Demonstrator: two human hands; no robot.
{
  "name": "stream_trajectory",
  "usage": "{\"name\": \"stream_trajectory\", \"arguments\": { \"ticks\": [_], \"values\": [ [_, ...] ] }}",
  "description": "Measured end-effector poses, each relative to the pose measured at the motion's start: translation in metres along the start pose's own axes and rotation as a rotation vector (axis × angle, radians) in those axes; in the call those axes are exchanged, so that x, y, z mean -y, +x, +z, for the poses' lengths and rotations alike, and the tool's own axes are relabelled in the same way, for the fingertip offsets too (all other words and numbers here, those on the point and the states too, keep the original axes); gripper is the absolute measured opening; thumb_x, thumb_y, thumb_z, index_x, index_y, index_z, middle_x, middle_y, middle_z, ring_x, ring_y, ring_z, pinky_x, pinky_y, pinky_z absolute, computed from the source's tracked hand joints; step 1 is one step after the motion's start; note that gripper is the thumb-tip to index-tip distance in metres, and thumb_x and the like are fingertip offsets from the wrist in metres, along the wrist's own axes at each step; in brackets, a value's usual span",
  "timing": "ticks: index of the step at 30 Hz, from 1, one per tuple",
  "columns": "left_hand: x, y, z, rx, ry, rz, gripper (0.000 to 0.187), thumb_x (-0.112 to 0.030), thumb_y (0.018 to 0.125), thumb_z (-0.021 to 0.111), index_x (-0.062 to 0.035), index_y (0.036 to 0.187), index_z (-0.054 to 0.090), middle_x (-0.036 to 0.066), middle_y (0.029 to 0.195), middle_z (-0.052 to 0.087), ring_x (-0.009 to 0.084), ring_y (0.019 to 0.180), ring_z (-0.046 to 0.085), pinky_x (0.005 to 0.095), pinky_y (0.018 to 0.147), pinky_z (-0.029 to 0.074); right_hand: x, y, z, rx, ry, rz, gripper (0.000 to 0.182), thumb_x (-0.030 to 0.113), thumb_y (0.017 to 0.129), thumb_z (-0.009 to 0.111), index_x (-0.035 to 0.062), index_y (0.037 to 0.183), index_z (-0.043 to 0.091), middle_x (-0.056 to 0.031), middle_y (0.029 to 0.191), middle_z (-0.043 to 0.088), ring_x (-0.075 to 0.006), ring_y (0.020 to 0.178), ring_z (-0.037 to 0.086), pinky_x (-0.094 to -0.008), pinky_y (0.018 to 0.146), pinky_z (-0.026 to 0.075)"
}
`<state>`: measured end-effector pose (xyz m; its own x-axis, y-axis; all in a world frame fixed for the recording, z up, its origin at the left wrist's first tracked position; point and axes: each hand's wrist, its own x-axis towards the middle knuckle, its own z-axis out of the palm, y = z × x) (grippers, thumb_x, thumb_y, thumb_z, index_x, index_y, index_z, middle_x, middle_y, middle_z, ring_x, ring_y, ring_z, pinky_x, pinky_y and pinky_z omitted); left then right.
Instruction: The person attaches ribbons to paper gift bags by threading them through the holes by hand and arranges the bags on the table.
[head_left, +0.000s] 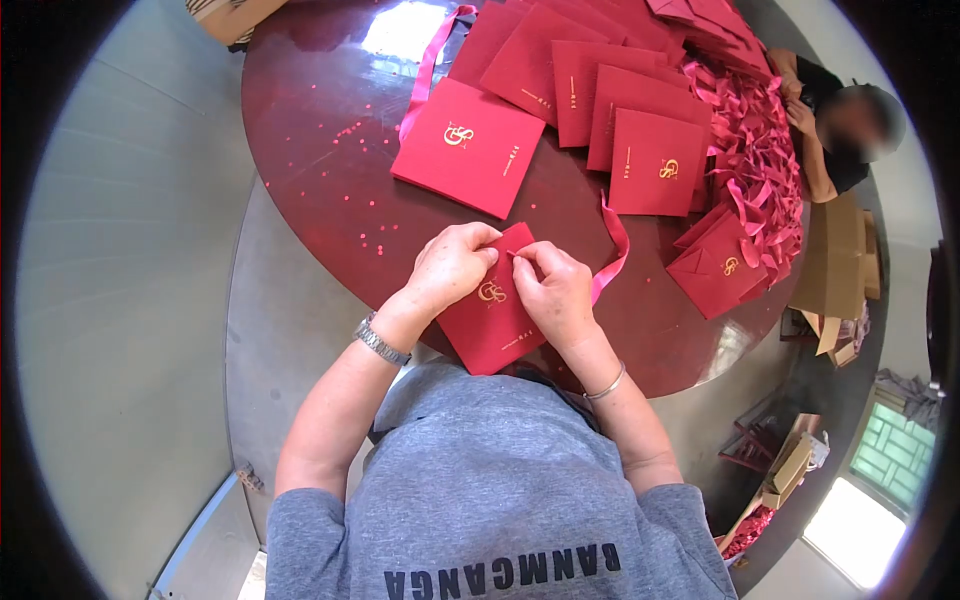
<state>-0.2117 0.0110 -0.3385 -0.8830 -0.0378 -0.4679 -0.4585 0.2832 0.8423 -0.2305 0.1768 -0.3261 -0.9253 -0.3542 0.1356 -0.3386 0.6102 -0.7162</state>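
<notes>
A red paper gift bag [487, 335] with a gold monogram lies flat before me, over the round table's near edge. At its top end, my left hand [455, 265], with a watch on the wrist, is closed with thumb and bent fingers gripping the bag. Just to the right, my right hand [555, 292], with a bangle on the wrist, pinches something small against the bag's upper part; the fingers hide most of it. A pink ribbon [617, 245] curves out from behind my right hand across the tabletop.
Beyond my hands sits a stack of red bags [468, 150], with more bags [655, 165] fanned out behind. Pink ribbons [755, 150] are heaped at the right. Small red dots [365, 235] are scattered over the table [310, 200]. Another person [835, 130] sits at the right.
</notes>
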Motion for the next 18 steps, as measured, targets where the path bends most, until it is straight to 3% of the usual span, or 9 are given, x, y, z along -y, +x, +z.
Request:
{"name": "stream_trajectory", "arguments": {
  "ticks": [5,7,11,13,17,18],
  "values": [
    [-0.007,-0.004,-0.002,-0.024,0.033,-0.001,0.024,-0.007,0.089,0.058,0.0002,0.11,0.065,0.009,0.096,0.071,0.0137,0.089,0.064,0.0304,0.082,0.05,0.003,0.006,0.0,0.041,-0.053,0.007,0.006,0.007,0.08,0.065,0.0022,0.081,0.064,-0.0155,0.075,0.067,-0.0305,0.069,0.067,-0.0376,0.061,0.052],
    [-0.009,-0.005,-0.004,-0.013,0.077,-0.041,0.027,-0.02,0.087,0.06,-0.0112,0.111,0.068,0.011,0.101,0.071,0.0261,0.101,0.066,0.0384,0.088,0.05,0.007,0.008,-0.002,0.063,-0.097,0.014,0.006,0.008,0.079,0.065,0.0023,0.081,0.064,-0.0156,0.075,0.067,-0.0309,0.069,0.067,-0.038,0.061,0.052],
    [-0.002,-0.003,-0.002,-0.017,0.011,-0.04,0.027,-0.02,0.086,0.059,-0.0115,0.109,0.069,0.01,0.1,0.071,0.0258,0.1,0.066,0.0384,0.087,0.05,0.012,0.009,-0.01,0.141,-0.221,0.039,0.006,0.008,0.08,0.064,0.0023,0.082,0.065,-0.0159,0.076,0.067,-0.0312,0.069,0.067,-0.0382,0.062,0.052],
    [-0.002,0.001,-0.001,0.001,-0.071,-0.025,0.021,-0.007,0.089,0.058,0.0007,0.107,0.066,0.008,0.093,0.07,0.0137,0.087,0.064,0.03,0.081,0.05,0.012,0.007,-0.01,0.112,-0.143,0.043,0.006,0.008,0.081,0.064,0.0018,0.082,0.065,-0.0159,0.076,0.067,-0.0302,0.069,0.067,-0.0373,0.062,0.052],
    [-0.007,0.004,-0.004,0.047,-0.031,-0.067,0.02,-0.007,0.09,0.056,0.0008,0.106,0.066,0.008,0.091,0.069,0.0137,0.085,0.063,0.0301,0.08,0.049,0.011,0.004,-0.008,0.052,0.016,0.053,0.008,0.008,0.082,0.065,0.0002,0.084,0.065,-0.0157,0.078,0.067,-0.0263,0.069,0.067,-0.0347,0.062,0.052],
    [-0.006,0.006,-0.004,0.055,0.026,-0.086,0.023,-0.014,0.089,0.057,-0.0049,0.107,0.067,0.01,0.097,0.069,0.021,0.093,0.064,0.0352,0.085,0.049,0.011,0.004,-0.008,0.055,0.016,0.055,0.008,0.008,0.082,0.065,0.0002,0.084,0.065,-0.0157,0.078,0.067,-0.0263,0.069,0.067,-0.0347,0.062,0.052]
  ]
}}
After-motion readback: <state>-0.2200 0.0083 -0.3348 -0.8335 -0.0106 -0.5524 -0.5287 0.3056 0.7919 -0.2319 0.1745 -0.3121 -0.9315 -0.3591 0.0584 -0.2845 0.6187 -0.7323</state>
